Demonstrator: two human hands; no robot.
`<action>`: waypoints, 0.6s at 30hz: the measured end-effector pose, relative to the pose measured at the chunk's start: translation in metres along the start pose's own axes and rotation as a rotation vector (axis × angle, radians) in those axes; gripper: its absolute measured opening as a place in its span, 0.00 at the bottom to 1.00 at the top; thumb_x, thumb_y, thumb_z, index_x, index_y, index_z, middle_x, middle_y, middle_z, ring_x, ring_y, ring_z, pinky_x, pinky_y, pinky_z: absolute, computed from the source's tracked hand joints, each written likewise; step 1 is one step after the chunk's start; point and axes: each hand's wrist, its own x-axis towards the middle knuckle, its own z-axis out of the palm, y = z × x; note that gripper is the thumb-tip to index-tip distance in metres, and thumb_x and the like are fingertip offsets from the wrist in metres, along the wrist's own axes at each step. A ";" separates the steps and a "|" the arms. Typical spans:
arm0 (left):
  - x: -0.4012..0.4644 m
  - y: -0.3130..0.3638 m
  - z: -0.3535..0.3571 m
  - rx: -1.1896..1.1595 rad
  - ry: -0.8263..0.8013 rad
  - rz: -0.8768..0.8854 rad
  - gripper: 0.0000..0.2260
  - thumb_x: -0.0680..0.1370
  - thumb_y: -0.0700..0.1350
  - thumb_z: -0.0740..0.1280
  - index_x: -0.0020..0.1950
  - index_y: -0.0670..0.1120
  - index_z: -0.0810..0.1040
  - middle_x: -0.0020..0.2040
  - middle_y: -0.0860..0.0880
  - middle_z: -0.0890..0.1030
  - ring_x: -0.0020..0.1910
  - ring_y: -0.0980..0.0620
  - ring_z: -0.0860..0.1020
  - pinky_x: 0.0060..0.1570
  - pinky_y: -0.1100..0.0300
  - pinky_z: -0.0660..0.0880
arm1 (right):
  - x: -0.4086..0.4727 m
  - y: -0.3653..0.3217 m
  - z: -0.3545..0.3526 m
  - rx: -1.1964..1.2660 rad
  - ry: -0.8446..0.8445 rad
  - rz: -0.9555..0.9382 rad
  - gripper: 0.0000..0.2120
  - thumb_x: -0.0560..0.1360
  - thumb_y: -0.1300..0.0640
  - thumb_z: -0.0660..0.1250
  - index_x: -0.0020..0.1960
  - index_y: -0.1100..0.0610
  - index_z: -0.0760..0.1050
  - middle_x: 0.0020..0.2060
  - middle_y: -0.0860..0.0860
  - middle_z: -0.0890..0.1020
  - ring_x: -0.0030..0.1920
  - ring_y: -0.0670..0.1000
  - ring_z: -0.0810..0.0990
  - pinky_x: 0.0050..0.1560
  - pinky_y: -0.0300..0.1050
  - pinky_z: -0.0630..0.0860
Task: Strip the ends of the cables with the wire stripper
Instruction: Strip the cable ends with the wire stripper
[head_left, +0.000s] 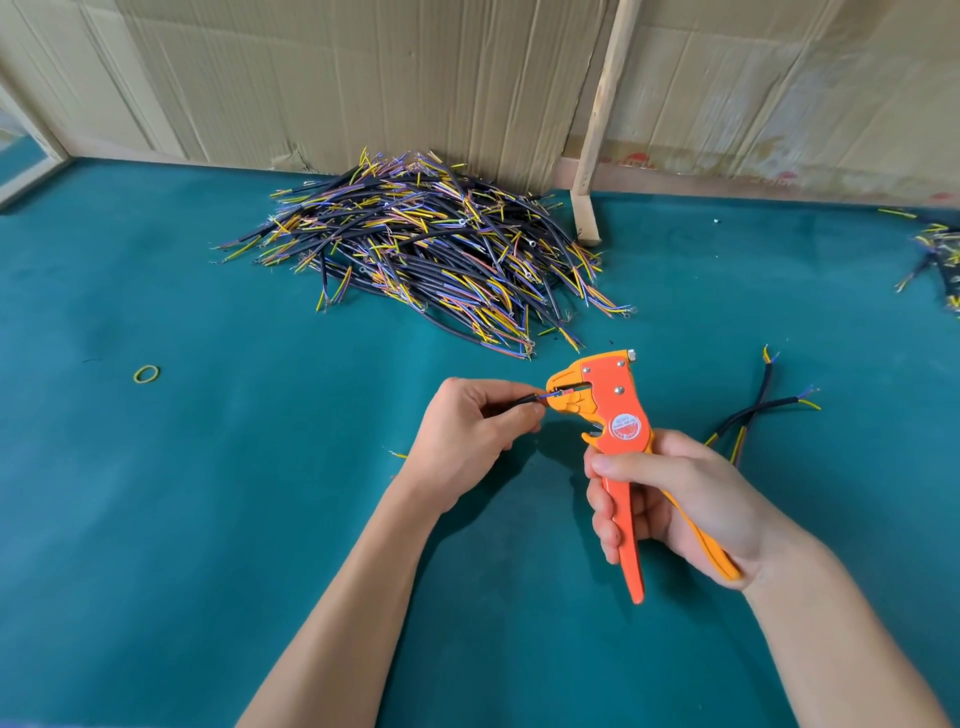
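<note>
Hands: left hand (475, 423), centre of frame, pinches a black cable (511, 402) between thumb and fingers, its coloured ends fed into the stripper's mouth. Right hand (670, 506), lower right of centre, grips both handles of the orange-and-yellow stripper (613, 431), head pointing up and left.
Bench (208, 519): teal surface.
Cable pile (426, 249): large heap of black cables with yellow, blue and pink cores, upper centre, against the cardboard wall (363, 78).
Two cables (758, 410): crossed, lying on the bench just right of the stripper.
More cables (940, 260): far right edge, partly cut off.
Rubber band (146, 373): yellow, left of centre.
Wooden stick (597, 130): leaning against the cardboard, upper right.
</note>
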 end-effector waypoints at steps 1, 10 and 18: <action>0.000 0.000 0.000 0.004 0.002 0.000 0.07 0.76 0.43 0.71 0.44 0.54 0.87 0.33 0.53 0.81 0.28 0.56 0.68 0.30 0.67 0.68 | 0.000 0.000 0.000 -0.002 -0.001 -0.003 0.10 0.71 0.57 0.74 0.47 0.63 0.79 0.36 0.64 0.77 0.32 0.61 0.76 0.33 0.54 0.79; 0.001 0.000 0.001 -0.129 0.002 -0.017 0.04 0.76 0.39 0.74 0.44 0.44 0.79 0.35 0.48 0.84 0.27 0.57 0.72 0.28 0.68 0.68 | 0.001 0.001 0.001 0.004 -0.013 -0.014 0.10 0.72 0.57 0.74 0.46 0.62 0.78 0.36 0.63 0.77 0.31 0.61 0.76 0.33 0.54 0.79; 0.001 0.000 -0.001 -0.175 -0.002 -0.006 0.07 0.75 0.39 0.74 0.41 0.44 0.77 0.35 0.46 0.84 0.26 0.56 0.70 0.27 0.68 0.66 | 0.001 0.002 0.001 0.000 -0.010 -0.031 0.10 0.72 0.56 0.74 0.46 0.62 0.77 0.34 0.62 0.77 0.30 0.60 0.75 0.32 0.53 0.78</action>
